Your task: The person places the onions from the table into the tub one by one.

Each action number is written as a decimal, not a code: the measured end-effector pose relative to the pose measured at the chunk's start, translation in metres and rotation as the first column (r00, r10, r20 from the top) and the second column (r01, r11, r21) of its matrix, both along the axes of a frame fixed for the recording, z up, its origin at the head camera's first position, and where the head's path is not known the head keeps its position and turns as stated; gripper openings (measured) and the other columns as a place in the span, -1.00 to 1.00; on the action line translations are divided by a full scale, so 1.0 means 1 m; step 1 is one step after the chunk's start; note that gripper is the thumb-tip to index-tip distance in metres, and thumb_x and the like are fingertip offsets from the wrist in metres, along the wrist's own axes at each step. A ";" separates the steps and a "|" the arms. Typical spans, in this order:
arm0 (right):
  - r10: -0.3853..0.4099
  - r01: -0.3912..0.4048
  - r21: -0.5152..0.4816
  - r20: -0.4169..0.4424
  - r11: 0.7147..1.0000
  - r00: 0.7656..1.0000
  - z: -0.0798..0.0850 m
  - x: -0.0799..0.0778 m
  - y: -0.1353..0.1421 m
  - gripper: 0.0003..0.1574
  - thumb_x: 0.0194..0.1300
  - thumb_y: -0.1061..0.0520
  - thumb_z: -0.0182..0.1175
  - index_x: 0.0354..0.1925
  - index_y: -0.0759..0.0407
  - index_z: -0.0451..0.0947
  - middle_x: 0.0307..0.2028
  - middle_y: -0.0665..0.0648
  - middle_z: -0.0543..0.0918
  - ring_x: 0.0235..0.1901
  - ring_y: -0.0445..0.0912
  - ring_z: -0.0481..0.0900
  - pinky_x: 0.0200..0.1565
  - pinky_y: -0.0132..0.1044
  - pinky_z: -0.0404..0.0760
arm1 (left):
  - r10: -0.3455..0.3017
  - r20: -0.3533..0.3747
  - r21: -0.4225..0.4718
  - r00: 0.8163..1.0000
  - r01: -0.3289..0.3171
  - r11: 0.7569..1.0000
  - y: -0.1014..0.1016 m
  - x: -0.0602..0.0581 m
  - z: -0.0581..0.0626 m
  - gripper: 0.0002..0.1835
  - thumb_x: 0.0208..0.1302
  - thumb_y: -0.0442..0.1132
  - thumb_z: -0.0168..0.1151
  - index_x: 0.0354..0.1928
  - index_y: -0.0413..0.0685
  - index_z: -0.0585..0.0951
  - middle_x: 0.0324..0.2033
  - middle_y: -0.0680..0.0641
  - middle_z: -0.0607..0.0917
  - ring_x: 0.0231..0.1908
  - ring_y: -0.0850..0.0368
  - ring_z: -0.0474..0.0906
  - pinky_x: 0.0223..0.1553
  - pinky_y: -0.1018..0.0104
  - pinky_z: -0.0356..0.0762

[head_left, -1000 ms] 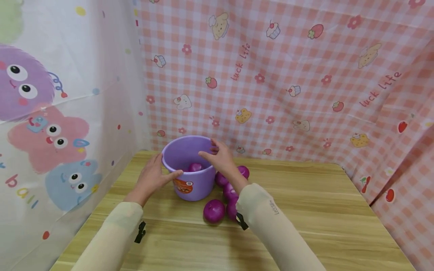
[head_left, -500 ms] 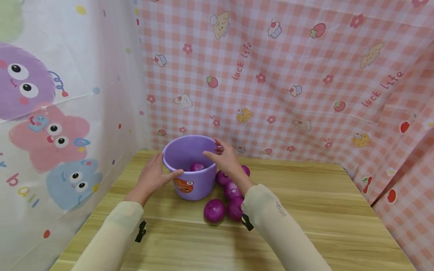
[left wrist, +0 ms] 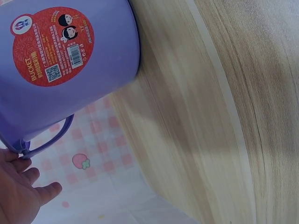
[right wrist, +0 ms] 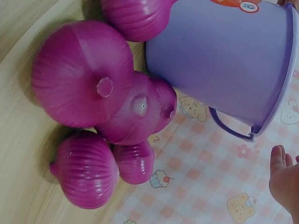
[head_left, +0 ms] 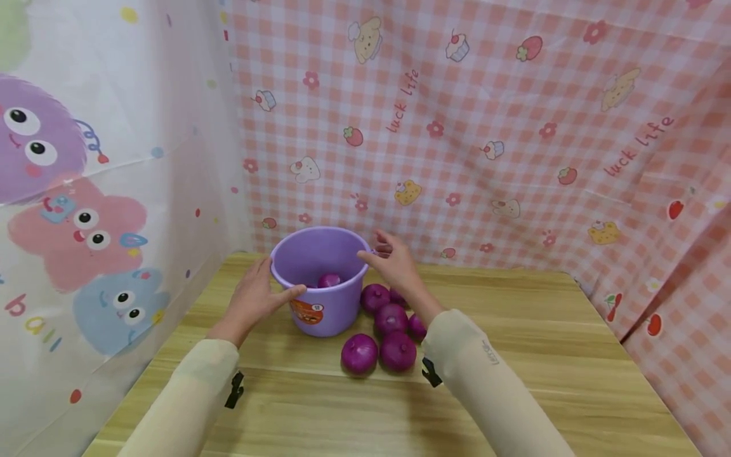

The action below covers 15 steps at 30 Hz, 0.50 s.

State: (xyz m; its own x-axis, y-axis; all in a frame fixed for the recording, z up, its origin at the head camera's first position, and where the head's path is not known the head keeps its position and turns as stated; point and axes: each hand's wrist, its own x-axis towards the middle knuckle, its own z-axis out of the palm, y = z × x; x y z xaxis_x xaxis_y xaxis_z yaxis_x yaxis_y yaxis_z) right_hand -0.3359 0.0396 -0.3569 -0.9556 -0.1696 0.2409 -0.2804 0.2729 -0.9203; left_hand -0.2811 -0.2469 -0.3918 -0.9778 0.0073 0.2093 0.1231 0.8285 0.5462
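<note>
A purple bucket (head_left: 337, 311) with an orange-red label stands upright on the table. Inside it lies a red onion (head_left: 329, 280); the rest of the bottom is hidden by the wall. My left hand (head_left: 251, 301) rests on the left of the rim, thumb along the front; in the left wrist view its fingertips touch by the handle joint. Beside the right rim, my right hand (head_left: 396, 263) is held with loose, spread fingers and nothing in them. The right wrist view shows a gap between this hand and the bucket (right wrist: 219, 60). Several red onions (head_left: 391, 319) cluster right of the bucket.
The wooden table (head_left: 514, 381) reaches well to the right of the onions. A pink checked cloth (head_left: 485, 114) hangs behind it, and a white cartoon cloth (head_left: 188, 146) hangs along the left.
My right hand has moved right from over the bucket's rim to beside it, uncovering more of the onions. The left hand stays on the rim, and the bucket has hardly moved.
</note>
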 end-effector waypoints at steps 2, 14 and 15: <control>-0.013 0.013 0.005 0.011 1.000 1.000 0.000 0.000 0.004 -0.07 0.22 -0.02 0.43 0.45 0.14 0.28 0.28 0.31 0.44 0.22 0.15 0.48 0.19 -0.07 0.55 | -0.003 -0.003 0.004 1.000 0.003 1.000 0.001 0.000 0.000 0.17 0.16 0.36 0.29 0.53 -0.26 0.02 0.46 -0.37 0.12 0.43 -0.36 0.02 0.34 -0.39 0.05; -0.043 0.043 0.004 0.019 0.999 0.999 -0.007 0.001 0.028 -0.09 0.23 -0.03 0.42 0.44 0.14 0.30 0.25 0.35 0.48 0.21 0.19 0.49 0.18 -0.05 0.55 | -0.001 0.003 -0.003 1.000 0.001 1.000 0.001 0.001 0.001 0.25 0.09 0.50 0.21 0.55 -0.22 0.00 0.47 -0.37 0.10 0.43 -0.38 0.03 0.32 -0.42 0.06; -0.048 0.048 0.009 0.022 0.999 0.999 -0.007 0.001 0.031 -0.08 0.23 -0.04 0.42 0.44 0.14 0.30 0.25 0.34 0.49 0.21 0.18 0.49 0.19 -0.05 0.55 | -0.001 0.005 -0.001 1.000 0.001 1.000 0.001 0.001 0.001 0.25 0.08 0.50 0.21 0.55 -0.23 0.00 0.47 -0.37 0.10 0.43 -0.38 0.03 0.32 -0.42 0.06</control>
